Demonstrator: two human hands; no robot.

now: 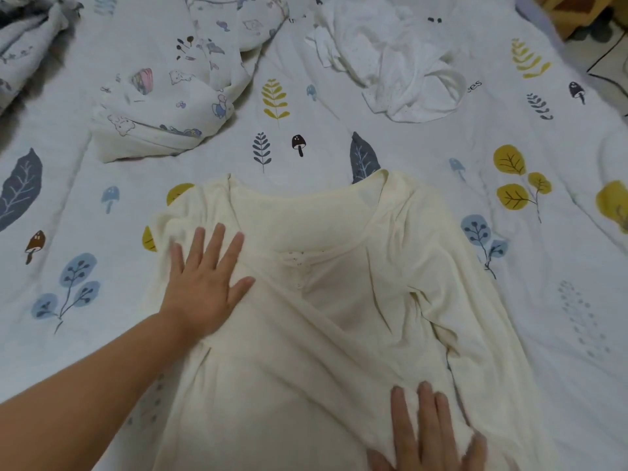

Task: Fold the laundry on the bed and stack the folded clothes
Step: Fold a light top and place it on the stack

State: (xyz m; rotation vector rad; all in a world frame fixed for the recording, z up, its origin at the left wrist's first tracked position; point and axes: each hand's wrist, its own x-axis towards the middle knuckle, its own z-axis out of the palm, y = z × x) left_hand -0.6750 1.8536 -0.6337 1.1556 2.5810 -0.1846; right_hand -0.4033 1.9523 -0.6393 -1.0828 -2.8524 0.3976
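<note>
Cream long-sleeve top [326, 300] lies flat, front up, on the bed sheet [560, 300], neckline toward 12 o'clock, hem running off the frame at 6. Left hand [204, 283] flat on the top's shoulder area at about 9 o'clock of the garment, fingers straight and spread, palm pressing fabric, nothing gripped. Right hand [428, 433] flat on the lower part at about 5 o'clock, fingers straight and together pointing to 12, pressing down near where the sleeve [452, 294] meets the body; wrist cut off by the frame.

That sleeve is folded inward, running from the shoulder at 1 o'clock down toward the right hand. The top's side edge at 9 sits just beside the left hand's little finger.

Bare patterned sheet shows at 3 and 9 o'clock of the top, and a strip at 12 between the neckline and the other laundry. Printed cartoon garment [163, 96], crumpled, at 11 o'clock, well apart. White crumpled garment [390, 62] at 1 o'clock, well apart. Grey-white bundle [23, 39] at the far 10 o'clock corner. Bed edge at the 1–2 o'clock corner, floor beyond.
</note>
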